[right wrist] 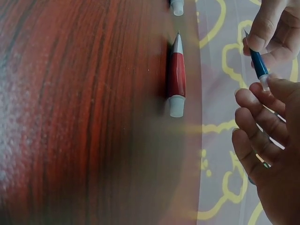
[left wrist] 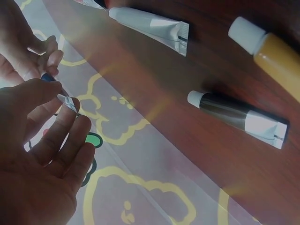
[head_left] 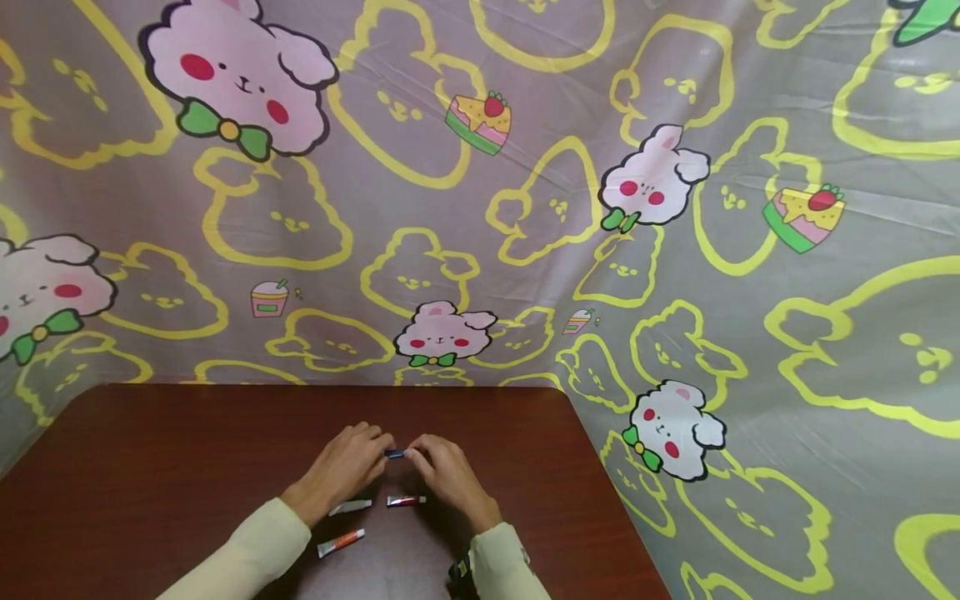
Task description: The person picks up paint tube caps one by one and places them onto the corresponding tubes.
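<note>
Between both hands is a small blue paint tube with a white cap. My left hand pinches the tube at its flat silver end, thumb against fingers. The white cap is pinched between thumb and forefinger of my right hand, its other fingers loosely bent. Nearer me on the table lie a white tube, a red tube and an orange tube. A dark tube with a white cap shows in the left wrist view.
The dark red-brown wooden table reaches back to a hanging sheet printed with cartoon animals, which also runs along the right side. A black object is at the right sleeve.
</note>
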A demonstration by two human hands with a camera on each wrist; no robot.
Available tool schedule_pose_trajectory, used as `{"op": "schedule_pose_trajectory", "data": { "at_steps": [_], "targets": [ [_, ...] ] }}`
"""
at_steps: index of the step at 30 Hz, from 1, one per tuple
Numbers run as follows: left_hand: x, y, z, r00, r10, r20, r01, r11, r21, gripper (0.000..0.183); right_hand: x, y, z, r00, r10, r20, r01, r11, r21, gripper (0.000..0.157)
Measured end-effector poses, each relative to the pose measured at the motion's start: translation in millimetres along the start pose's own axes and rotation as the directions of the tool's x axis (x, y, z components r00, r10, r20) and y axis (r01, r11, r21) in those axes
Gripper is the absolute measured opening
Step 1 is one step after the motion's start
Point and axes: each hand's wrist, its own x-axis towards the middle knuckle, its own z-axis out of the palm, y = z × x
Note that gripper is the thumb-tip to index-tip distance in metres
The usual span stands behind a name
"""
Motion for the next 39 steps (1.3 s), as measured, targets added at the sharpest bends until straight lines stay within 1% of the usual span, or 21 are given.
{"op": "schedule_pose_trajectory", "data": {
  "at_steps": [3, 5, 7, 10, 14, 18, 21, 24, 31, 34, 39],
  "targets": [
    [-0.6, 0.3, 0.6, 1.000, -0.002, 0.001, 0.002, 1.000, -0.007, 0.018, -0.9, 1.9, 0.7, 1.000, 0.005, 0.002, -0.005, 1.000, 0.023, 0.020],
    [-1.2, 0.3, 1.1, 1.000, -0.001, -0.001, 0.001, 1.000, -0.010, 0.018, -1.2, 3.5, 1.1, 1.000, -0.001, 0.004, 0.000, 0.999, 0.042, 0.024],
    [-1.8, 0.3, 2.2, 1.000, -0.002, -0.002, 0.002, 1.000, -0.012, 0.018, -1.4, 4.7, 1.5, 1.000, -0.010, 0.002, 0.010, 0.998, 0.057, 0.025],
    [-2.5, 0.7, 3.3, 1.000, 0.004, -0.004, -0.004, 1.000, -0.013, 0.018, -1.6, 6.2, 2.1, 1.000, -0.021, 0.000, 0.021, 0.998, 0.054, 0.018],
    [-2.4, 1.7, 3.9, 1.000, 0.013, -0.014, -0.014, 1.000, -0.015, 0.018, -2.3, 6.1, 2.1, 1.000, -0.010, 0.001, 0.010, 0.999, 0.044, 0.011],
    [-2.2, 2.3, 3.4, 1.000, 0.014, -0.021, -0.014, 1.000, -0.018, 0.018, -3.7, 4.7, 1.7, 1.000, 0.008, 0.016, -0.009, 0.998, 0.055, 0.006],
    [-2.7, 2.3, 3.2, 1.000, 0.007, -0.013, -0.008, 1.000, -0.024, 0.018, -4.4, 3.6, 1.3, 0.999, 0.017, 0.037, -0.019, 0.998, 0.062, 0.009],
    [-3.1, 2.6, 3.0, 1.000, 0.005, -0.010, -0.005, 1.000, -0.028, 0.017, -4.3, 3.3, 1.3, 0.999, 0.008, 0.045, -0.010, 0.998, 0.061, 0.012],
    [-2.6, 1.9, 4.6, 0.998, 0.038, -0.040, -0.039, 0.999, -0.024, 0.019, -4.0, 4.8, 0.4, 0.999, -0.031, 0.033, 0.029, 0.998, 0.047, 0.015],
    [-1.9, 0.9, 5.5, 0.998, 0.049, -0.034, -0.049, 0.998, -0.024, 0.020, -3.8, 6.1, -0.5, 0.998, -0.047, 0.035, 0.046, 0.998, 0.037, 0.016],
    [-0.3, -1.5, 6.7, 0.998, 0.068, -0.019, -0.068, 0.997, -0.024, 0.025, -3.1, 7.3, -2.5, 0.997, -0.052, 0.050, 0.051, 0.998, 0.029, 0.016]
  ]
}}
